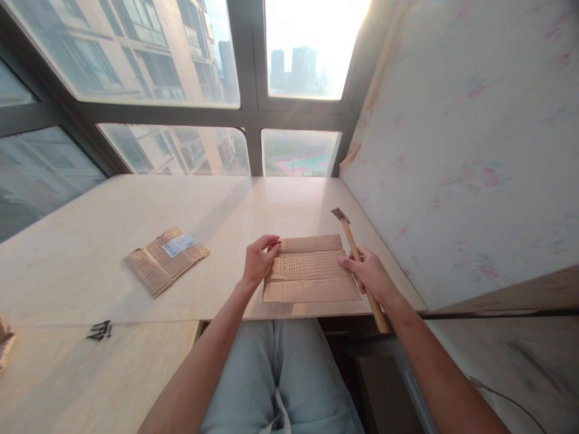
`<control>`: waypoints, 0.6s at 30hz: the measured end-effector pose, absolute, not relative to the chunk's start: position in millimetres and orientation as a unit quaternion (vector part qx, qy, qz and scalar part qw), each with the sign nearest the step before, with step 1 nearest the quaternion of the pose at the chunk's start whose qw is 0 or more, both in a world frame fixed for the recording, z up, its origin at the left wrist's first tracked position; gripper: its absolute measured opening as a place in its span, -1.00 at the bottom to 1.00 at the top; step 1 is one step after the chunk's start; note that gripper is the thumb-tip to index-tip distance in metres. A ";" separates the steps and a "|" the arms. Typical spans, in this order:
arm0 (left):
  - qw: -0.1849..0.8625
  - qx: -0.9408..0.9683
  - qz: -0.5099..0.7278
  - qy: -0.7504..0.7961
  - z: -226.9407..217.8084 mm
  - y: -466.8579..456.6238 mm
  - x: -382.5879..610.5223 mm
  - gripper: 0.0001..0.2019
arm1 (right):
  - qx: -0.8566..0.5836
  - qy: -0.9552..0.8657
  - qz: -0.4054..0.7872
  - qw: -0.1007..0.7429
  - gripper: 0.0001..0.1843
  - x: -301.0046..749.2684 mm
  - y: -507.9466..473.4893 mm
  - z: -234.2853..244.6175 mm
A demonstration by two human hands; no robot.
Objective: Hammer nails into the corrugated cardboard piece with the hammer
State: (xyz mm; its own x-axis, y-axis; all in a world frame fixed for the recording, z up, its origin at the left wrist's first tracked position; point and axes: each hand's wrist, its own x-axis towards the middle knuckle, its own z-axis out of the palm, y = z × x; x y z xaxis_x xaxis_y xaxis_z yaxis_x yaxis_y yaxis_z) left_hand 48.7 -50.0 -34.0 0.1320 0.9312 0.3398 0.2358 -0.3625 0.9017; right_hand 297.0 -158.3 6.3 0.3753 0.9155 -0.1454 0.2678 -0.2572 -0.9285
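Observation:
A flat piece of cardboard [312, 292] lies on the table in front of me, its middle band dotted with rows of small holes. My right hand [368, 271] is closed around the wooden handle of a hammer [373, 310], whose metal head points up and away from me. The hammer slants over the cardboard's right edge. At the cardboard's upper left corner, my left hand [262, 258] has its thumb and fingers pinched together. Something small and dark shows at those fingertips, too small to name.
Another folded cardboard piece [158, 265] with a white label lies to the left. Several dark screws or nails [99, 330] rest on the lower left surface. The table [217, 205] meets windows at the back and a flowered wall [470, 150] on the right.

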 end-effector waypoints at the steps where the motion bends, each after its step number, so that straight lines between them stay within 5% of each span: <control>1: 0.356 0.656 0.498 0.441 -32.6 -50.7 48.7 -0.82 | -0.700 -0.417 0.371 0.445 -0.63 295.9 -158.4 10.3; 18: 0.362 0.675 0.473 0.435 -14.2 -75.9 28.7 -0.83 | -0.659 -0.403 0.463 0.434 -0.64 275.8 -189.9 24.3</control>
State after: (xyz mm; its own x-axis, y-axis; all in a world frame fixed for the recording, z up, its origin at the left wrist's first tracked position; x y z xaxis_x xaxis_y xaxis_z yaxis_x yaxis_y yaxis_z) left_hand 28.7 -75.9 -14.2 0.1744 0.9302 0.3229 0.2452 -0.3586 0.9007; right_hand 275.8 -189.9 24.3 0.2466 0.9332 -0.2614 0.1286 -0.2988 -0.9456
